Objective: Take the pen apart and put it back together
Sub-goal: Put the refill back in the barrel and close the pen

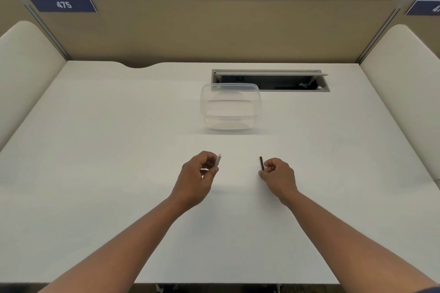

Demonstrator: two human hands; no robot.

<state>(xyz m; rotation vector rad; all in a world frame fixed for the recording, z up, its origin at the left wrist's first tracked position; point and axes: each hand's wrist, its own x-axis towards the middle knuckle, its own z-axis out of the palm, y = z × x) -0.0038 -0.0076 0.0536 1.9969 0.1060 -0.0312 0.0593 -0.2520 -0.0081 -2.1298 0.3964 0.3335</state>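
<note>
Two pieces, one per hand: pen is apart right now. Left hand [198, 175], just left of frame centre, is pinched closed on the white barrel [218, 160]; only the barrel's top end shows, sticking up past the fingers and tilted slightly right. Right hand [277, 173], just right of centre, is curled closed on the thin dark refill [261, 163], which stands close to upright, top leaning a touch left, lower end hidden behind the thumb. Can't tell which end of either piece is the tip.

Both hands hover over the white desk [119, 150], level with each other, clearly apart, nothing between them. Clear plastic box [230, 106] sits further up the frame, above the gap, with the cable hatch [271, 79] behind it; neither is in the way.

Key relation: both long axes run roughly up-frame, near parallel, side by side, not end to end. For reassembly, my read is one piece has to swing until the axes line up on one line, refill end facing the barrel's open mouth. Neither hand is nearer; the gap is symmetric, so either can close it.

Risk: thin refill, small opening, so any angle error will jam it at the mouth.
</note>
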